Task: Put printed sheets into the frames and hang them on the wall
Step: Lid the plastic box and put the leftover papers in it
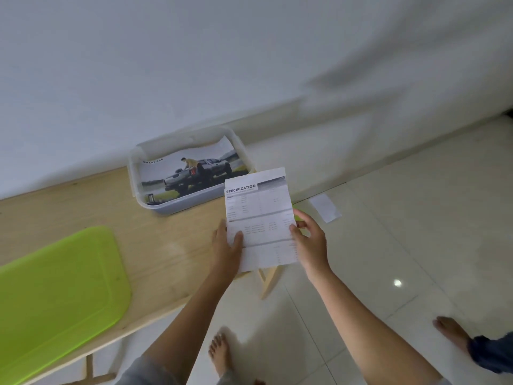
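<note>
Pinching creased rect. spec sheet (258, 212) w/ left hand (226, 251) & right hand (309, 240).

Both bare forearms reach forward; the left hand (226, 247) and right hand (309, 241) each pinch a side edge (thumbs on top) of a white printed sheet (258, 207).

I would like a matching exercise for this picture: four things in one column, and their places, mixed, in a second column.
1 specification sheet
2 truck picture
3 green lid
4 small white slip

a on the floor tiles
b in the clear tub
c held by left hand and right hand
d flat on the wooden table

Pairs: 1-c, 2-b, 3-d, 4-a
</note>
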